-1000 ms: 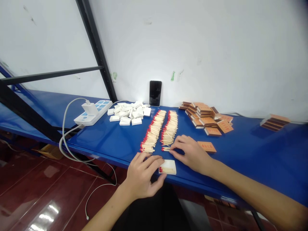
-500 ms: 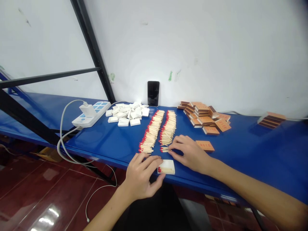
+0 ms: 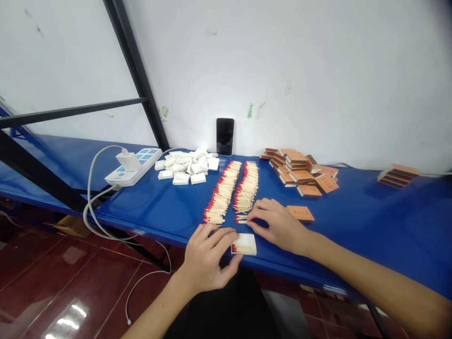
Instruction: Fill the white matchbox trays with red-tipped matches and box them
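Note:
A white matchbox tray [image 3: 244, 244] with a few red-tipped matches in it lies at the front edge of the blue table [image 3: 169, 207]. My left hand [image 3: 208, 256] grips its left end between thumb and fingers. My right hand [image 3: 278, 225] rests just behind the tray, its fingertips pinching at the near end of the right row of matches [image 3: 247, 191]. A second row of matches [image 3: 223, 192] lies parallel to the left. An orange matchbox sleeve [image 3: 300, 213] lies flat beside my right hand.
A heap of empty white trays [image 3: 187, 166] lies back left, next to a white power strip [image 3: 132, 167] with a cable hanging over the edge. A black phone [image 3: 225, 136] leans on the wall. Orange sleeves [image 3: 300, 171] are stacked back right, another stack [image 3: 398, 175] farther right.
The view shifted slightly between the earliest frame and now. Both hands stay almost still at the tray and the matches.

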### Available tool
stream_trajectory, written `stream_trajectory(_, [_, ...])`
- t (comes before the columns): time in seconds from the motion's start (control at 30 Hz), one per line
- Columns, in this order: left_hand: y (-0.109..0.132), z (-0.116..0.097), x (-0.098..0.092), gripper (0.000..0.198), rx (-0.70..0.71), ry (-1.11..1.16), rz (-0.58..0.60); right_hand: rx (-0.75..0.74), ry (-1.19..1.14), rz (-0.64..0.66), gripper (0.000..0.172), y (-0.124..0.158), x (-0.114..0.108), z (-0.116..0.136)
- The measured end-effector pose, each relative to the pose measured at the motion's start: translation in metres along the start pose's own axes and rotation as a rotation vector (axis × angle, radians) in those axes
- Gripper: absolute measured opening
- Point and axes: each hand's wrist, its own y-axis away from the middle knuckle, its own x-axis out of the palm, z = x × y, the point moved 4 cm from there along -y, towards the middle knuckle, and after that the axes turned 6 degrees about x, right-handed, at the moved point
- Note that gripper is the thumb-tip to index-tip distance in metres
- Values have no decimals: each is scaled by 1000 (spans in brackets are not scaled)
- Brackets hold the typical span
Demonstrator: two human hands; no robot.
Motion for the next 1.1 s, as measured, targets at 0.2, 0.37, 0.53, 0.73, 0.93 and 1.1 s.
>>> stream_trajectory(0.2, [1,0,-1,27,-1,5,0,17,-12,-4,16,2,-1,0])
stream_trajectory(0.37, [1,0,0,27,-8,-1,15,-3,-11,11,22,3,-2,1])
stream_trajectory(0.53, [1,1,0,27,-10,-1,15,-37,10,-6,23,3,-3,2])
stream_trajectory(0.73, [2,0,0,27,-5,2,10,-25,25,-25,24,1,-5,3])
stream_trajectory(0.93, [1,0,0,28,-4,1,8,-9,19,-30,22,2,-6,4])
stream_trajectory(1.1, [1,1,0,28,-6,-5,8,3,26,1,22,2,-5,3])
